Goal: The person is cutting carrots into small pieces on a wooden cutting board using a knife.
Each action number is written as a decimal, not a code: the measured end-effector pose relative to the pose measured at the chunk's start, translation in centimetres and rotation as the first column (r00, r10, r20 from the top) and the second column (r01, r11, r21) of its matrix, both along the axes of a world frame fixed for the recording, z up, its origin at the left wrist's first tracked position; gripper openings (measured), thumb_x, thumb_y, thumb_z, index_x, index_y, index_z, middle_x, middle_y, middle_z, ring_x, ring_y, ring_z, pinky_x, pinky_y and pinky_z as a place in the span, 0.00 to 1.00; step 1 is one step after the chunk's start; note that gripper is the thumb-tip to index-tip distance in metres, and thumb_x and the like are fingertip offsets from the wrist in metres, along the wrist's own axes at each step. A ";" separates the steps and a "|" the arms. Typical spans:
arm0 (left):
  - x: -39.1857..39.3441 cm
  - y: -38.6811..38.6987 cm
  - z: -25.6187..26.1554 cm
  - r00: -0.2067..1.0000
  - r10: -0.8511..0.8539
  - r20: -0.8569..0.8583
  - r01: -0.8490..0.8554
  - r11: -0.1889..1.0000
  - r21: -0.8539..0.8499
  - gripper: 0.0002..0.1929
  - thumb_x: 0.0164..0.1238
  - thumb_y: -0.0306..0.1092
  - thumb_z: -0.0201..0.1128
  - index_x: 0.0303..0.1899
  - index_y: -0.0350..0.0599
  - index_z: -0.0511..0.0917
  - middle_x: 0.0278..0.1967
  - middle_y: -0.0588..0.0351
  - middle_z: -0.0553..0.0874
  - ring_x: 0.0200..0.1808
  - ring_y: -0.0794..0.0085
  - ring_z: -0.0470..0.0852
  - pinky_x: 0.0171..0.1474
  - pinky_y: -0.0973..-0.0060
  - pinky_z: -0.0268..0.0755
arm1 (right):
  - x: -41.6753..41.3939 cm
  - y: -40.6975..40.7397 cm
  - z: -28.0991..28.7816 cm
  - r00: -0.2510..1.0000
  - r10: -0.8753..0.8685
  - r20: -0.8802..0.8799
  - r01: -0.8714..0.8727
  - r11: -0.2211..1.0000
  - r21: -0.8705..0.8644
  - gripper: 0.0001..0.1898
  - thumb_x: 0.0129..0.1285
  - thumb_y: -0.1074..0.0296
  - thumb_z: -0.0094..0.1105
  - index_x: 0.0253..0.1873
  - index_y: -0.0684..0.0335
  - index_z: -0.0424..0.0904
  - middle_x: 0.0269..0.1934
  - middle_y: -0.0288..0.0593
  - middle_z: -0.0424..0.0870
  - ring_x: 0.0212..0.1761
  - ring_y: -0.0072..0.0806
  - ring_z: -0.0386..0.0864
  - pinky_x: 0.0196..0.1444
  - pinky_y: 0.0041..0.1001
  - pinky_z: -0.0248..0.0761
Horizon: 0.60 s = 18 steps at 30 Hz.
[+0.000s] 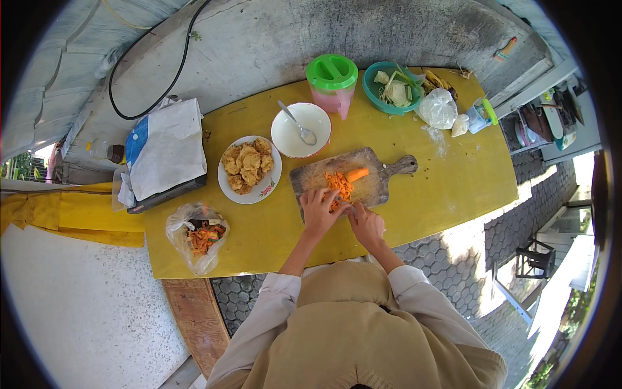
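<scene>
A worn wooden cutting board (311, 177) lies slantwise on the yellow table, its handle pointing right. On it is a heap of finely chopped carrot (338, 183), touched at its near side by the fingers of my left hand (318, 209). A larger peeled carrot piece (357, 174) rests just beyond the heap. My right hand (368, 225) is curled at the board's near edge, around what looks like a knife. Its blade and handle are almost wholly hidden by my hands. The fingertips of both hands nearly meet.
Behind the board stand a white bowl (296, 129) with a spoon (305, 133), a green-lidded pitcher (335, 80) and a teal basin (376, 99) of vegetables. Leftward are a plate of fried food (249, 164) and a plastic bag of peelings (204, 238). Bagged white powder (437, 109) lies back right.
</scene>
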<state>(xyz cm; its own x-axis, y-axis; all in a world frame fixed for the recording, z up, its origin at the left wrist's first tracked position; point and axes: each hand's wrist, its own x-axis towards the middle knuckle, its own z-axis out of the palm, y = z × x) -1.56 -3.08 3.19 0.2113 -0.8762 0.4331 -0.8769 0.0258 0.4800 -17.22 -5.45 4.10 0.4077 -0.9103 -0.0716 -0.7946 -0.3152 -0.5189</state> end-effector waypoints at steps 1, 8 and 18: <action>-0.3 -0.1 -0.2 0.998 -0.022 0.059 0.021 1.000 0.016 0.18 0.50 0.50 0.70 0.42 0.55 0.82 0.39 0.65 0.77 0.44 0.70 0.73 0.51 0.65 0.58 | 0.0 0.2 0.3 1.000 0.013 0.017 -0.012 1.000 -0.027 0.11 0.64 0.58 0.53 0.44 0.59 0.72 0.26 0.50 0.81 0.23 0.48 0.79 0.24 0.43 0.71; 1.4 -0.3 -2.8 0.994 0.053 0.094 -0.064 0.992 0.110 0.07 0.59 0.40 0.66 0.36 0.54 0.83 0.31 0.67 0.80 0.40 0.71 0.75 0.49 0.65 0.58 | -2.6 0.8 1.2 1.000 -0.008 0.016 0.009 1.000 -0.023 0.11 0.63 0.59 0.54 0.41 0.60 0.75 0.26 0.47 0.81 0.24 0.46 0.79 0.25 0.41 0.71; 1.3 0.3 -0.5 0.997 0.077 -0.013 -0.077 0.997 0.003 0.08 0.60 0.42 0.65 0.38 0.53 0.82 0.35 0.65 0.82 0.42 0.71 0.75 0.51 0.63 0.56 | -2.8 1.3 1.1 0.999 -0.033 0.023 0.030 0.994 0.108 0.12 0.63 0.57 0.54 0.40 0.61 0.76 0.26 0.47 0.82 0.26 0.46 0.80 0.27 0.41 0.72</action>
<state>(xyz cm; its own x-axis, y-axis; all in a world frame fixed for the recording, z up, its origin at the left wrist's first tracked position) -0.26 -2.77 2.72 0.2837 -0.8583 0.4276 -0.8700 -0.0429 0.4911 -20.02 -4.17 5.20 0.3818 -0.9104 -0.1596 -0.7897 -0.2316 -0.5681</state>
